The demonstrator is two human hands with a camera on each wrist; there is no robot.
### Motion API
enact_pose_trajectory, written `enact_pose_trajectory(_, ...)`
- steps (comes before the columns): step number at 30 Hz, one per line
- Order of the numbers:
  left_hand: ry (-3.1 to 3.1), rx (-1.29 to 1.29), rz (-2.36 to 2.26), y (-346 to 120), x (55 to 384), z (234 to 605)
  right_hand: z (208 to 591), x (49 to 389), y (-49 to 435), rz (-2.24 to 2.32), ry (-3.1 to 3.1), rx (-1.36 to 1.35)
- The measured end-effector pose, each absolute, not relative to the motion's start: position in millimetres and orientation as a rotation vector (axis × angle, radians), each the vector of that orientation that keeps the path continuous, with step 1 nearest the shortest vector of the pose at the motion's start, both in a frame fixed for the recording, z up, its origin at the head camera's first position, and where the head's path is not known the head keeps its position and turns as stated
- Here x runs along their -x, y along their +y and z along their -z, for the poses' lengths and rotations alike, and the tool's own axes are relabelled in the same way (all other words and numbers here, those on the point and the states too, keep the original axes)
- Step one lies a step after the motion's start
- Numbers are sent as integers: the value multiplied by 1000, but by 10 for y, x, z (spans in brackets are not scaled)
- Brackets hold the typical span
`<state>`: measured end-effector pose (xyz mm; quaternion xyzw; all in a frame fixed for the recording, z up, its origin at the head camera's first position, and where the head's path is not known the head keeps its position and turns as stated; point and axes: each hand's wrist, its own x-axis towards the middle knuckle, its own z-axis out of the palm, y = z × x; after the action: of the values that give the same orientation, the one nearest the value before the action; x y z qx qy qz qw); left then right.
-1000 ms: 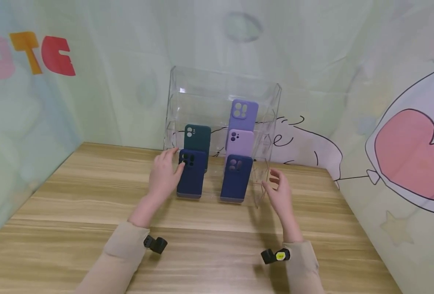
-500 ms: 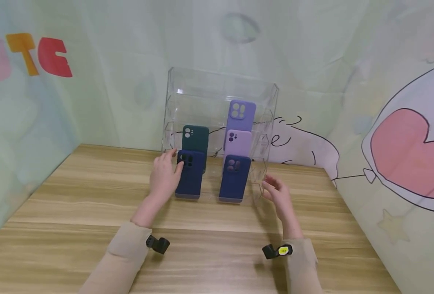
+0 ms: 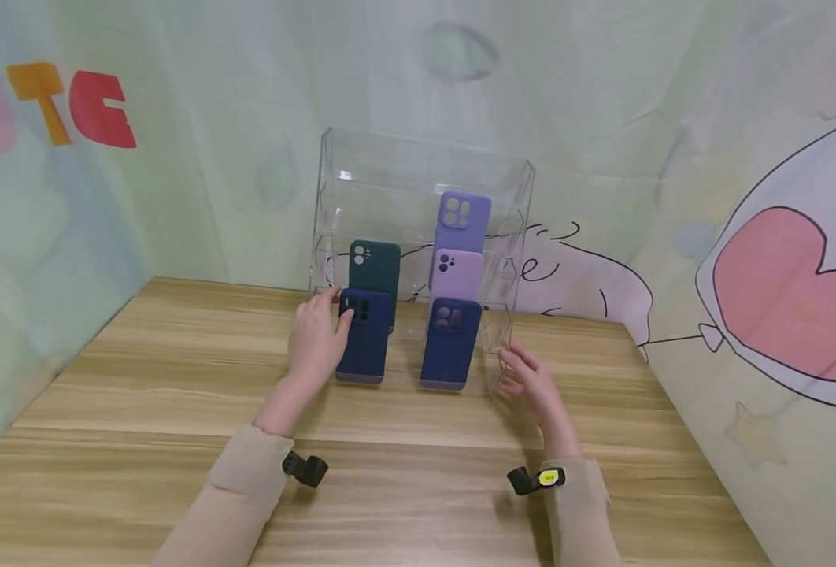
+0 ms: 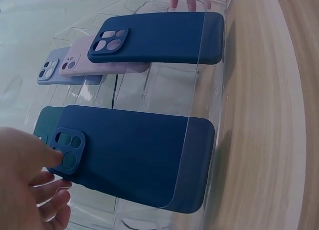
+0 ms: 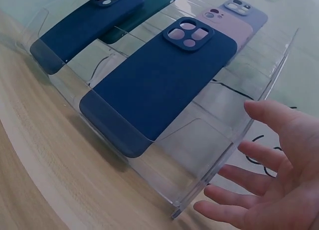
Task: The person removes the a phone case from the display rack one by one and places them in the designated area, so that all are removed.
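A clear acrylic tiered stand point(image 3: 407, 354) holds several phone cases leaning back. My left hand point(image 3: 315, 339) pinches the upper left edge of the left dark blue phone case point(image 3: 363, 346); in the left wrist view the thumb point(image 4: 50, 157) lies by its camera cutout and the fingers point(image 4: 52, 205) curl below the edge. My right hand point(image 3: 533, 382) is beside the stand's lower right side, fingers spread and loosely bent. In the right wrist view the fingertips are close to that side panel; contact is unclear. Another dark blue phone case point(image 3: 449, 346) sits at the front right.
Behind the left case stands a dark green phone case point(image 3: 375, 268). A pink-lilac case point(image 3: 458, 276) and a purple case point(image 3: 467, 216) rise behind the right one. The stand rests on a wooden table point(image 3: 404, 488) before a patterned cloth backdrop point(image 3: 234, 157).
My right hand has moved slightly down and left along the stand's right side. My left hand keeps its place on the left blue case. The view has shifted a little.
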<state>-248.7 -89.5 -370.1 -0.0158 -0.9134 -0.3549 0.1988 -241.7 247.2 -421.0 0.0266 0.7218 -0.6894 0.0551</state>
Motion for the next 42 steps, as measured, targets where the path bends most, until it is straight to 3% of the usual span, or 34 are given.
enact_pose_trajectory(42, -2416, 32, 1125, -857, 2502, 3752, 4307, 2447, 2491, 2162, 2069, -73)
